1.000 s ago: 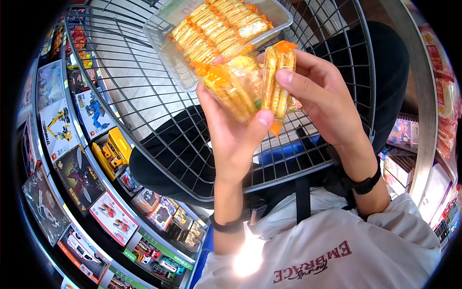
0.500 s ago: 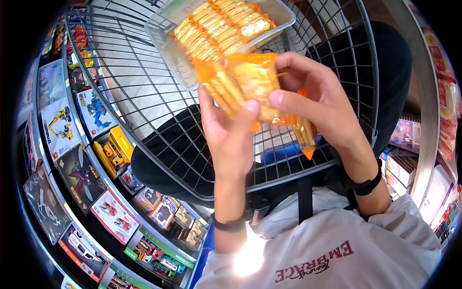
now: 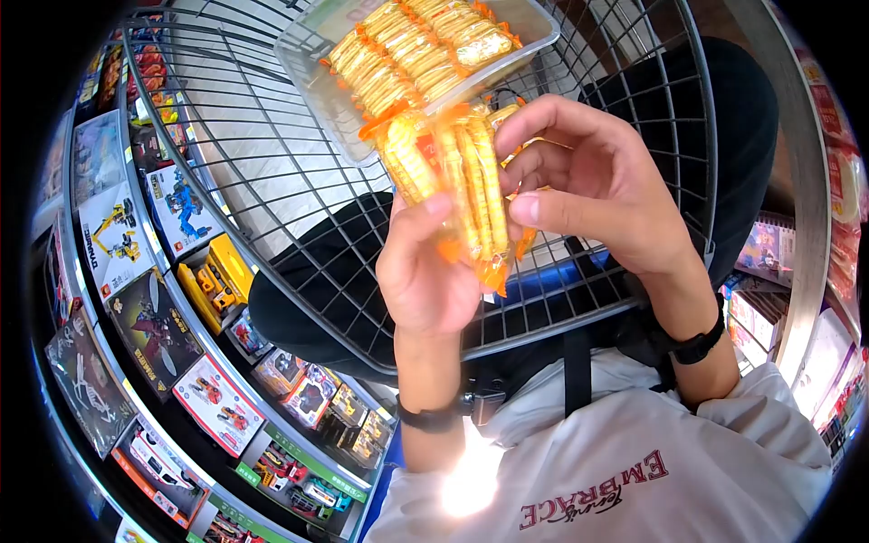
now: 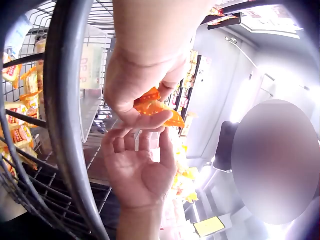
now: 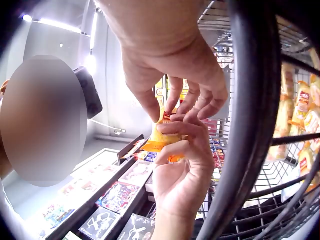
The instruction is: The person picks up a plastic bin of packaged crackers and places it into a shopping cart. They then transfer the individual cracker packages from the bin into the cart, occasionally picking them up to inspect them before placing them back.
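Several clear-and-orange wrapped snack packets (image 3: 475, 190) are gripped by my left hand (image 3: 421, 262), its thumb across their near face. My right hand (image 3: 615, 185) is at their right side, fingers loosely bent and fingertips close to the wrappers; whether they touch is unclear. In the left wrist view, my left hand (image 4: 142, 85) pinches an orange wrapper (image 4: 157, 110) above the upturned palm of my right hand (image 4: 142, 175). In the right wrist view, my right hand (image 5: 175, 70) reaches down to a packet (image 5: 162, 134) held by my left hand (image 5: 182, 172).
A clear plastic tub (image 3: 339, 136) with rows of similar packets sits in the wire cart (image 3: 299, 262), beyond my hands. Shelves of boxed toys (image 3: 149, 330) line the left, and packaged goods (image 3: 837, 181) the right. The cart's rim passes below my wrists.
The packets in my left hand have turned from a flat face to an edge-on stack. My right hand's fingers have spread and the packet that hung below them is no longer seen there.
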`<state>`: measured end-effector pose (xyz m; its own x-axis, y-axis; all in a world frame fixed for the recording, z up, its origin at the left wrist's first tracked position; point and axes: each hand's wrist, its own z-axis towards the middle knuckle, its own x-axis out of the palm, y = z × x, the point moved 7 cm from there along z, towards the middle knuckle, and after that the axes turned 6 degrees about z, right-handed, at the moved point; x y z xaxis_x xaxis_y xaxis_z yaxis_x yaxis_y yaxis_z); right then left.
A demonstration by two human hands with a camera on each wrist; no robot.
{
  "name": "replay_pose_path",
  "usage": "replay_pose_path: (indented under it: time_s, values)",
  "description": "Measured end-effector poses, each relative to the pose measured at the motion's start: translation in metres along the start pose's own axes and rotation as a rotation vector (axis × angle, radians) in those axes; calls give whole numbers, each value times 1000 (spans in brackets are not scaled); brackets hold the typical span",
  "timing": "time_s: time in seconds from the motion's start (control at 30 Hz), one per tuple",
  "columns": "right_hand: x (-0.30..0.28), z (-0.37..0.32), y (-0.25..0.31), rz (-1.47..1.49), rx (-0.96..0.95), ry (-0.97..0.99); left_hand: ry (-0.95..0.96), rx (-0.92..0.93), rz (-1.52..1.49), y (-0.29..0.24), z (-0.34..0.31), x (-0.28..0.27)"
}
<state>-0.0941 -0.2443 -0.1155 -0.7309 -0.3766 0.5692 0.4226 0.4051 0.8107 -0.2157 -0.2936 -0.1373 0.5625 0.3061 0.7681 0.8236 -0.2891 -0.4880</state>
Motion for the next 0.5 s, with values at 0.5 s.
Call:
replay_pose_path:
  time_s: [0.5]
  values:
    - [-5, -1, -3, 19, -22, -35, 262, -132, -8, 6, 1, 0]
